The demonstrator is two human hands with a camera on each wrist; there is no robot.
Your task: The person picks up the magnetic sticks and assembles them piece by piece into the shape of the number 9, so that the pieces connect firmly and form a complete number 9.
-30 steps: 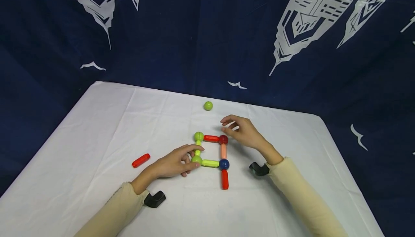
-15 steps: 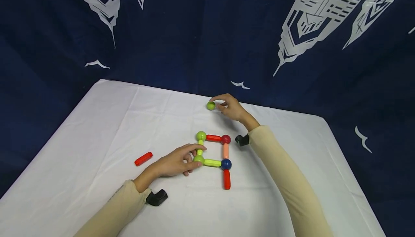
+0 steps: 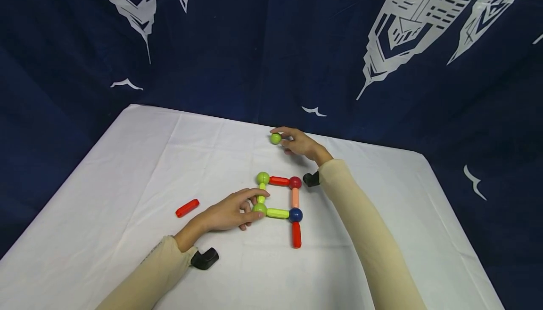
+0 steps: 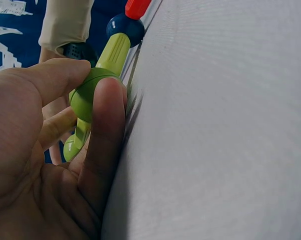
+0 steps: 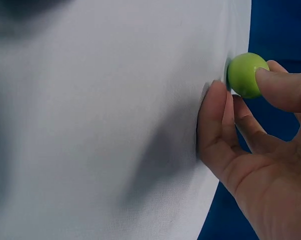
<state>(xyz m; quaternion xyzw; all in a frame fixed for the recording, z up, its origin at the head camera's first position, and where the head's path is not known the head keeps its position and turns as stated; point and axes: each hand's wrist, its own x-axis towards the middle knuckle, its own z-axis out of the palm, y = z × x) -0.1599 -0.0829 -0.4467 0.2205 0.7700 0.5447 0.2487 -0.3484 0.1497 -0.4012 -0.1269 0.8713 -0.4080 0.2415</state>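
Note:
Magnetic rods and balls form a square on the table. Its corners are a far green ball [image 3: 263,177], a dark red ball [image 3: 295,183], a blue ball [image 3: 295,215] and a near-left green ball [image 4: 85,100]. My left hand [image 3: 231,211] pinches that near-left ball between thumb and fingers. A yellow-green rod [image 3: 278,213] runs from it to the blue ball, from which a red rod [image 3: 296,235] sticks out toward me. By the table's back edge, my right hand [image 3: 300,143] has thumb and index finger around a loose green ball [image 5: 246,75], which appears to be on the cloth.
A loose red rod [image 3: 187,208] lies left of the square, near my left forearm. White cloth covers the table [image 3: 127,168]. Behind its back edge hangs a dark blue curtain [image 3: 237,55] with white prints. Black wrist cameras [image 3: 205,258] jut from both sleeves.
My right hand has moved from above the dark red ball to the loose green ball at the back, and its fingers have come around it. The left hand keeps its hold on the square.

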